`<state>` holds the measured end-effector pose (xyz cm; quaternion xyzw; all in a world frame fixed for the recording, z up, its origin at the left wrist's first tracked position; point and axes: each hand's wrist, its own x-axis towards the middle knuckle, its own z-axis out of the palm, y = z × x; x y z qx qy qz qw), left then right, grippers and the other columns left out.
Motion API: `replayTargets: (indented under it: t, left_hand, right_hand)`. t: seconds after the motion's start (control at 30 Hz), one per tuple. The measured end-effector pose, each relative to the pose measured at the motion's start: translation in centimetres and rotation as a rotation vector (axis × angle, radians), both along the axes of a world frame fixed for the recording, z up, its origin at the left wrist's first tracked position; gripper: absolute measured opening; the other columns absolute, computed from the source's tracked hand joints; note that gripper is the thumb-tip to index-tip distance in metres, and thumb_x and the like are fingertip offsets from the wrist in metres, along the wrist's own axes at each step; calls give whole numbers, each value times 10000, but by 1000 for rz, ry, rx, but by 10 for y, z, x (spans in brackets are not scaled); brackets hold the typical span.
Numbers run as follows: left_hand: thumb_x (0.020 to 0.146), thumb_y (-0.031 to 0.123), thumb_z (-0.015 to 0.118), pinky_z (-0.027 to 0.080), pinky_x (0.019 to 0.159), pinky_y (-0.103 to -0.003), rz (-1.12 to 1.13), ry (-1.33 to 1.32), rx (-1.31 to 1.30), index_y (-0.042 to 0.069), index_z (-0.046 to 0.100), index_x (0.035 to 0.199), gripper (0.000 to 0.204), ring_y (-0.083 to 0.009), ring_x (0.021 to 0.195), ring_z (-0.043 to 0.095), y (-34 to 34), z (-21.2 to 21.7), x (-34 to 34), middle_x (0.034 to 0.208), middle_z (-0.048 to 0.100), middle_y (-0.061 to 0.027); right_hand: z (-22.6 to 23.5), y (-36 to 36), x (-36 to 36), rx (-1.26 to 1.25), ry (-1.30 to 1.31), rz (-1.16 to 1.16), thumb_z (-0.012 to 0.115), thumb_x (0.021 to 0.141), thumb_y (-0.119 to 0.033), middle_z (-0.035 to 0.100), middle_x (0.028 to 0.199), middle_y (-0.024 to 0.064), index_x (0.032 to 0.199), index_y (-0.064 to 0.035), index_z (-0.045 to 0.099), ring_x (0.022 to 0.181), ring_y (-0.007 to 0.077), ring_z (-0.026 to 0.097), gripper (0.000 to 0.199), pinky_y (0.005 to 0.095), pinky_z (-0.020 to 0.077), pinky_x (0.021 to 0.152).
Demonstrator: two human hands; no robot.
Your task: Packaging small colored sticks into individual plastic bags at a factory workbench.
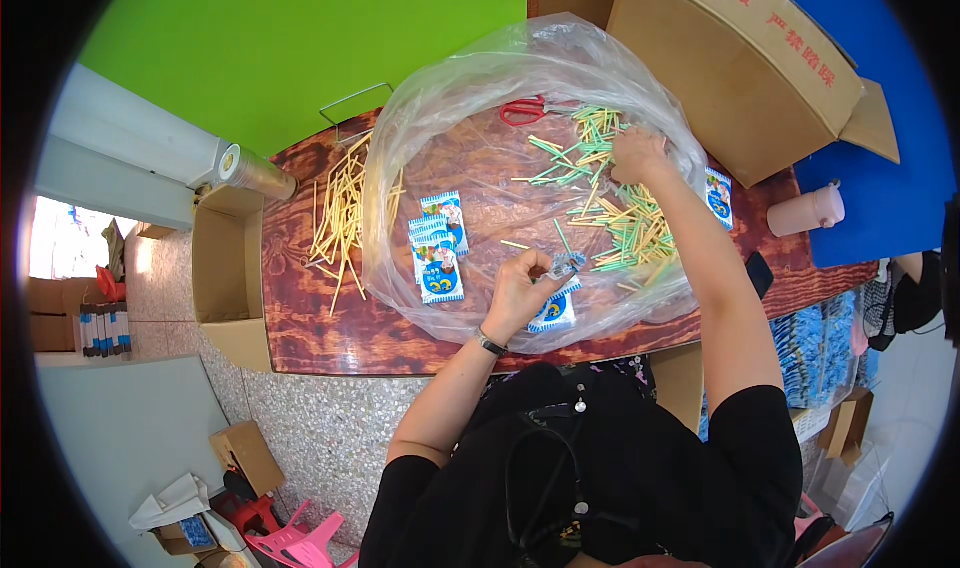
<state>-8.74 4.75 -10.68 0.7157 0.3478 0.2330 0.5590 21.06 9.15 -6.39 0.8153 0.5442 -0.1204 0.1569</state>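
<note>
The left hand [515, 286] holds its grip closed on a small clear packet [566, 265], above the near edge of the bench [310, 318]. The right hand [637, 156] rests on a pile of green and yellow sticks [625, 223] toward the bench's right side; its fingers curl into the pile, but whether the grip encloses any sticks cannot be determined. Both hands work inside a large clear plastic bag [470, 88] spread open across the bench. Within the bag, a cluster of blue-and-white rectangular packets [438, 253] lies left of centre, and another blue-and-white packet [556, 311] lies just below the left hand. Red-handled scissors [522, 111] lie at the far edge. Outside the bag, loose yellow sticks [340, 213] lie toward the left edge. A large brown carton [740, 78] with red characters occupies the far right corner, with a pink cylindrical bottle [808, 209] near it. An open cardboard box [228, 268] adjoins the left edge. The bench surface is dark red-brown wood grain; the floor [320, 418] is speckled grey.
</note>
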Motion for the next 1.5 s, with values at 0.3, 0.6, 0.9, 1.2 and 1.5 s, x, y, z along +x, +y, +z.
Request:
replayTargets:
  t: [0.3, 0.6, 0.9, 1.2, 1.5]
  left_hand:
    - [792, 112, 770, 460, 605, -208, 7, -36, -23, 27, 645, 828, 156, -31, 689, 564, -2, 8, -7, 758, 662, 6]
    - [807, 84, 753, 447, 571, -189, 50, -92, -128, 29, 655, 870, 129, -14, 671, 556, 0, -2, -12, 770, 659, 14]
    - [791, 59, 754, 475, 602, -202, 65, -116, -37, 24, 662, 858, 119, -30, 684, 575, -3, -9, -17, 786, 667, 5]
    - [786, 55, 755, 489, 651, -219, 90, -97, 52, 17, 663, 845, 116, -44, 737, 588, -11, 9, -21, 784, 667, -13]
    - [786, 44, 741, 505, 634, -214, 194, -180, 71, 19, 657, 917, 158, -73, 741, 612, -6, 20, -31, 831, 669, -38]
  right_hand:
    - [-13, -27, 29, 120, 81, 108, 556, 836, -336, 569, 1240, 219, 1213, -2, 575, 1247, 360, 477, 504, 480, 351, 1043]
    - [31, -66, 25, 170, 1067, -140, 480, 852, -200, 512, 728, 28, 1036, -29, 535, 702, 126, 501, 257, 295, 421, 653]
    - [43, -72, 1, 2, 647, 317, 509, 922, -241, 648, 852, 102, 1056, -18, 550, 792, 215, 613, 263, 377, 463, 727]
    - [-4, -63, -79, -374, -333, 533, 603, 861, -192, 717, 984, 38, 984, -128, 742, 918, 226, 682, 197, 382, 514, 658]
    - [13, -69, -42, 12, -172, 536, 608, 860, -204, 694, 817, 122, 886, -74, 696, 770, 310, 678, 160, 461, 517, 605]
